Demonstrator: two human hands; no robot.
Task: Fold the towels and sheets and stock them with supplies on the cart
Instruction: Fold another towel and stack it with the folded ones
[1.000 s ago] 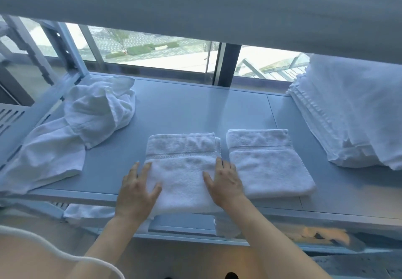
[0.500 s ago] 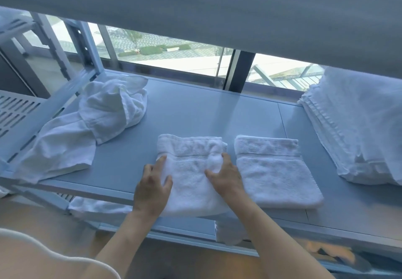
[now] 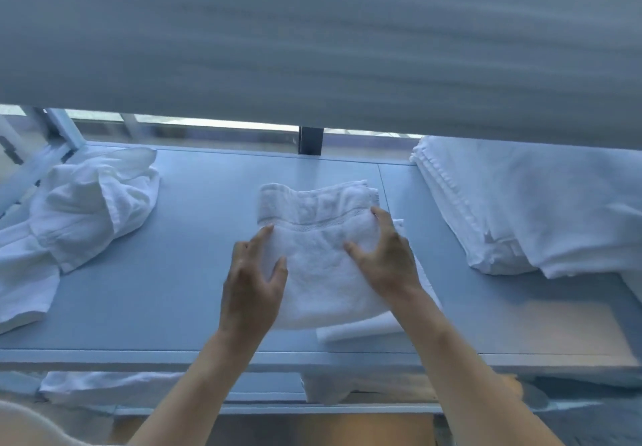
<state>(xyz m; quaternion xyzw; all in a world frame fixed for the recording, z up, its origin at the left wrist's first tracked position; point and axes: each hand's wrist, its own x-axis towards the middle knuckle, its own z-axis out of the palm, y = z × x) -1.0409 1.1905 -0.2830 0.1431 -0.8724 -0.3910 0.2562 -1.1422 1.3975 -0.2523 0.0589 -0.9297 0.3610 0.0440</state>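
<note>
I've slid the folded towel (image 3: 323,265) toward 3 o'clock onto its neighbour (image 3: 364,332); my left hand (image 3: 252,292) and right hand (image 3: 385,258) grip its sides, so the stack is started.

Cool, bluish daylight enters through the window strip (image 3: 215,125) behind the shelf's (image 3: 173,271) far edge, overexposed to white. The upper shelf (image 3: 312,45) is smeared by motion blur. Soft shadows lie under the hands. Lines bow toward the frame edges.
</note>
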